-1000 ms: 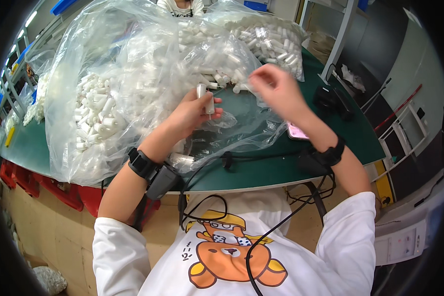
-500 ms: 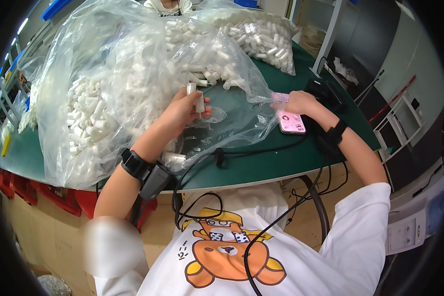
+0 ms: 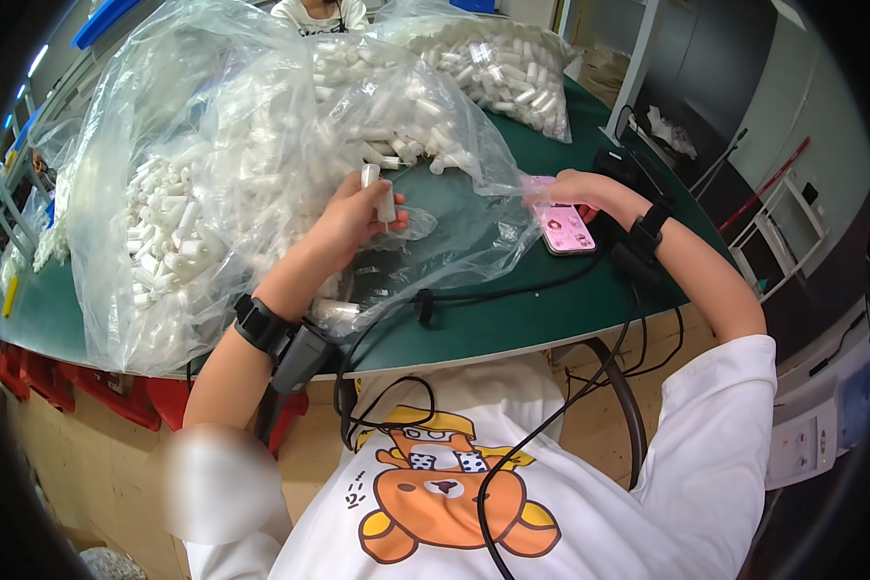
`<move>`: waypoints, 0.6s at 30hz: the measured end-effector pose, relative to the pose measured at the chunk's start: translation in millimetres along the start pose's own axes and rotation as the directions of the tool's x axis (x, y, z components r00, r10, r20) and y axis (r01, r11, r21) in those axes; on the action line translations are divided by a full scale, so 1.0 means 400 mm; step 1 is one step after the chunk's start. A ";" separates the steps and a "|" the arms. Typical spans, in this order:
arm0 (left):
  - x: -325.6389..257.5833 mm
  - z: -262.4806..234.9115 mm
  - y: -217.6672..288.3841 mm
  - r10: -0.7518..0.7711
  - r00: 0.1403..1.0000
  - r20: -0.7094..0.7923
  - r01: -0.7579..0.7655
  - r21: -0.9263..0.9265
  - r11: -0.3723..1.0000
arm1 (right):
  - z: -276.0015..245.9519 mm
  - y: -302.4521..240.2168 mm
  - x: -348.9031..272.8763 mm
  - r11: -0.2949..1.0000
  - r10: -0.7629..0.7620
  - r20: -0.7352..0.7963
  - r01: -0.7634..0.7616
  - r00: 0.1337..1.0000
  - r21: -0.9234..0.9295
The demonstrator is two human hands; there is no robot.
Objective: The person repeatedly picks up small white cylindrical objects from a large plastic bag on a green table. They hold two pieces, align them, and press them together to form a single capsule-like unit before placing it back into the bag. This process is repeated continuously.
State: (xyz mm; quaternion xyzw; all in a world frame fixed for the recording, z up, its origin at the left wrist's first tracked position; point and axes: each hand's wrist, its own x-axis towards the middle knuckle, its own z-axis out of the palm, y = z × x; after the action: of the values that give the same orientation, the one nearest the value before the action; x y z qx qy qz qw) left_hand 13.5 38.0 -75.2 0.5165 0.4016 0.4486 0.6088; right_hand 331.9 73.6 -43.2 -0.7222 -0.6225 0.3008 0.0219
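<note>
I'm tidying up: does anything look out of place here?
The pink phone, perhaps: it lies on the green table, partly hidden by the right hand, an odd item beside a clear bag of white tubes.

This looks like a workshop or small factory room where parts are handled in bulk. Alike white tubes by the hundred fill a big clear bag spread over a green tabletop, and a second bag behind it is packed with the same. Another person is on the far side. Grey metal framing stands at the left under strip lights, a metal post rises at the right, and the floor is tan tile.
</note>
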 end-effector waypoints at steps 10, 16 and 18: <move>-0.004 0.001 0.003 0.009 1.000 0.010 -0.009 0.011 1.000 | -0.004 0.003 0.021 0.995 0.036 0.019 -0.035 0.999 -0.089; -0.008 0.006 0.011 0.023 0.999 0.023 -0.022 -0.013 1.000 | -0.065 -0.061 -0.057 0.950 -0.039 -0.257 -0.043 0.966 -0.308; -0.007 0.006 0.009 0.028 0.999 0.034 -0.027 -0.021 0.999 | -0.079 -0.068 -0.075 0.833 -0.343 -0.415 0.069 0.842 -0.549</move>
State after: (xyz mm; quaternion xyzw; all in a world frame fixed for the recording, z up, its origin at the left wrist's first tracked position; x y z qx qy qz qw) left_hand 14.7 34.9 -71.4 0.5232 0.3794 0.4522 0.6147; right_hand 321.0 63.2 6.0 -0.6796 -0.7292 -0.0771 0.0215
